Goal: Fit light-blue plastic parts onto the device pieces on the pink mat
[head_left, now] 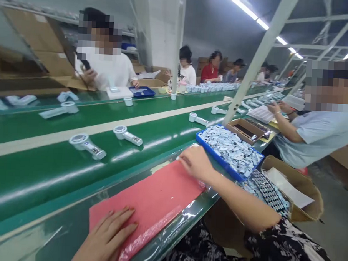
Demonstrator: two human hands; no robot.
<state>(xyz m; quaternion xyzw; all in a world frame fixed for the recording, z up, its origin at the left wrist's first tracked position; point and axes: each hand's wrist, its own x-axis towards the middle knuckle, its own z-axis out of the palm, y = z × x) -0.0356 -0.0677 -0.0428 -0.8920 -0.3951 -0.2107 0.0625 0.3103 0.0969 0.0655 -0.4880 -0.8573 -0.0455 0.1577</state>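
The pink foam mat [154, 195] lies on the near edge of the counter [57, 233], its long axis running from lower left to upper right, roughly along the green conveyor belt [45, 167] just beyond it. A clear plastic film [184, 215] shines along its near edge. The left hand [106, 239] rests flat on the mat's lower left end, fingers spread apart and pressing down, clamped on nothing. The right hand [197, 162] sits at the mat's far upper right corner, fingers curled together at the edge; whether they pinch the mat or a small part there cannot be told. Of the two, the right hand is the nearer to the blue tray [212, 151] of small pale parts, which lies just beyond and to the right of it.

Past the tray stand a brown box [234, 127] and, lower, a cardboard carton [306, 194] beside a dark gridded tray [269, 192]. On the belt lie white handheld devices with round heads [87, 144] [127, 135], handles pointing right and toward the near side. Their handles carry small dark markings, too blurred to read. Other people sit along both sides of the line.
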